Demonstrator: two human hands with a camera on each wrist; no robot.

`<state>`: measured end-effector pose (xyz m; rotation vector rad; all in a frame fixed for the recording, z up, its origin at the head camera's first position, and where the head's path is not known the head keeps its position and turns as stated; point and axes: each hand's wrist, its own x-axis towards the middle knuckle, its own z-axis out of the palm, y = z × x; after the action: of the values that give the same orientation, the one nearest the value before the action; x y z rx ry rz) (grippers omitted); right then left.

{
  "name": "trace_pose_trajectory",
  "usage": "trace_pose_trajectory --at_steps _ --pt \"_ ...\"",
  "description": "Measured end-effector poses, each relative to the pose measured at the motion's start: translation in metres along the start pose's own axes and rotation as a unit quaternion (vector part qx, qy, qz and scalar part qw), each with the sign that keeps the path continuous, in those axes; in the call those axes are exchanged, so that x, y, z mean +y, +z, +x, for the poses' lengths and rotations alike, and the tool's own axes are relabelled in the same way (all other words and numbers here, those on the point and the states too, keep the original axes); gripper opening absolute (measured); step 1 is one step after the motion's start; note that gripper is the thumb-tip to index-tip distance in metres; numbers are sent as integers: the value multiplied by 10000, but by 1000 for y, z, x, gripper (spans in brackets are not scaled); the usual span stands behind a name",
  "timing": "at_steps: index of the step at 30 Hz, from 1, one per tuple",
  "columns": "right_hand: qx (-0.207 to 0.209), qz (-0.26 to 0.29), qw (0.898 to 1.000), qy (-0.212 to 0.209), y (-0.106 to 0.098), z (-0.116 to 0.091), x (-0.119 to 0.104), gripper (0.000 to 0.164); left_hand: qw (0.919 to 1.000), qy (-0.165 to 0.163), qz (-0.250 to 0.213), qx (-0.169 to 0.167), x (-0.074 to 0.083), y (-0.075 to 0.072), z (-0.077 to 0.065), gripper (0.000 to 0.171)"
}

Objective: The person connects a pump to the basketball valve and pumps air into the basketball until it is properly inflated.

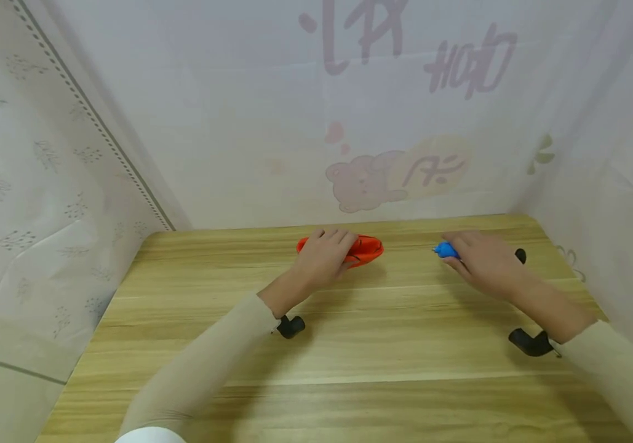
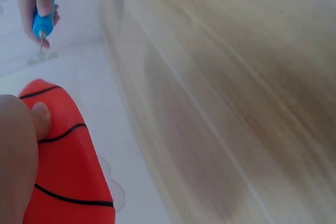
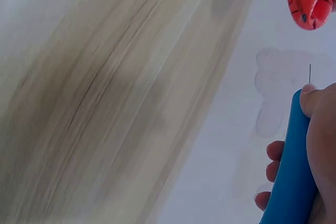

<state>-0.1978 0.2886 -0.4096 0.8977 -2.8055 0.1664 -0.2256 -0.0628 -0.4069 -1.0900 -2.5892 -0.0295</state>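
Above the yellowish wood-grain table (image 1: pixel 394 344), the slim blue tube (image 3: pixel 294 166) with a thin metal needle (image 3: pixel 310 73) points left toward the collapsed red ball with black lines (image 1: pixel 368 248), itself stretched sideways; a gap separates them. The right hand (image 1: pixel 485 258) grips the tube, thumb beside the needle; the left hand (image 1: pixel 324 255) clasps the ball. Behind hangs a pale printed sheet (image 1: pixel 238 123).

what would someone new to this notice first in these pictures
Probably the bright red-orange deflated ball with black lines, gripped in the left hand over the far part of the wooden table. Next, perhaps, the blue hand pump in the right hand, its thin needle pointing toward the ball but not touching it.
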Motion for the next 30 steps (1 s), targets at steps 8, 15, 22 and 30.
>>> trace_pose_trajectory --at_steps 8,15,22,30 --pt "106 15 9998 -170 0 3 -24 36 9999 77 9 87 12 -7 -19 39" --pt "144 -109 9987 -473 3 9 -44 40 9997 198 48 161 18 -5 -29 39" --pt "-112 -121 9989 -429 3 15 -59 43 9996 255 12 128 24 -3 -30 38" --pt "-214 -293 9988 -341 6 17 -62 43 9994 283 121 130 27 -5 -30 38"
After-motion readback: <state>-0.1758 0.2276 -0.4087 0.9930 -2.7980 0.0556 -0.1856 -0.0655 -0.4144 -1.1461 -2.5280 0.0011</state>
